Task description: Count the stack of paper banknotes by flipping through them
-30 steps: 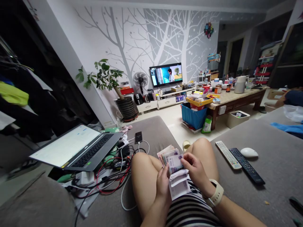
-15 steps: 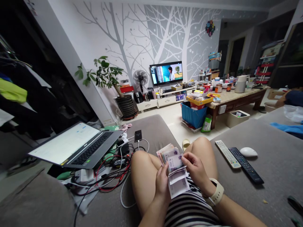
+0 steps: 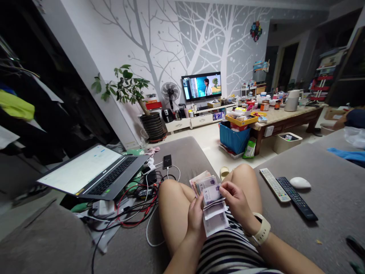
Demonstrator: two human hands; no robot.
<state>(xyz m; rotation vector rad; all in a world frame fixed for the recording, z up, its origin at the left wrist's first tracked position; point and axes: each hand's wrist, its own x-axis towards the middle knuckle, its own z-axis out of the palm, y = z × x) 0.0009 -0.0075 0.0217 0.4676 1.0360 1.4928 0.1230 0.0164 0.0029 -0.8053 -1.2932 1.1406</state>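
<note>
A fanned bundle of banknotes is held above my lap; the front ones are purple-grey and show a 5, while pinkish ones stick out at the back. My left hand is closed round the bundle's left side, thumb on top. With thumb and fingertips, my right hand pinches the right edge of an upper note. Some notes hang folded down toward the striped cloth on my lap. A pale watch is on my right wrist.
Left of my legs lie a laptop, tangled cables and a phone. To the right on the sofa are a white remote, a black remote and a mouse. Farther off stand a cluttered table and a blue bin.
The view has shifted slightly. Both hands keep nearly the same hold on the banknotes, with hardly any movement of the fingers.
</note>
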